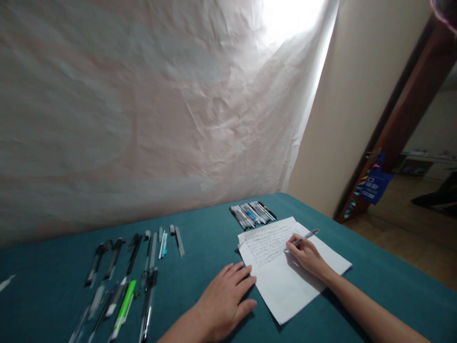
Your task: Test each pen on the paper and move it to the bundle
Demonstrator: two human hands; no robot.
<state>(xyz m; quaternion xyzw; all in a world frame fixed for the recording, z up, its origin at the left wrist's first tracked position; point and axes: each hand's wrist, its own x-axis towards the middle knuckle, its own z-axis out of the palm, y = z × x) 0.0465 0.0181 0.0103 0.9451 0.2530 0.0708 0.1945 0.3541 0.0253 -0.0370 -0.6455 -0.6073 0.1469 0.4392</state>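
In the head view, my right hand (303, 252) is closed around a pen (310, 234), its tip at the sheet. Beneath it lies a small stack of white paper (278, 290), whose upper half carries several lines of handwriting. My left hand (228, 300) rests palm down with fingers spread, on the tablecloth at the left edge of the paper. A fingertip or two reach that edge; whether they press on it I cannot tell.
A row of several pens (252, 214) lies side by side behind the paper. On the left, more pens are spread out, with a bright green pen (124, 307) among them. The dark green tablecloth (200, 238) runs up to a pale hanging sheet (160, 119).
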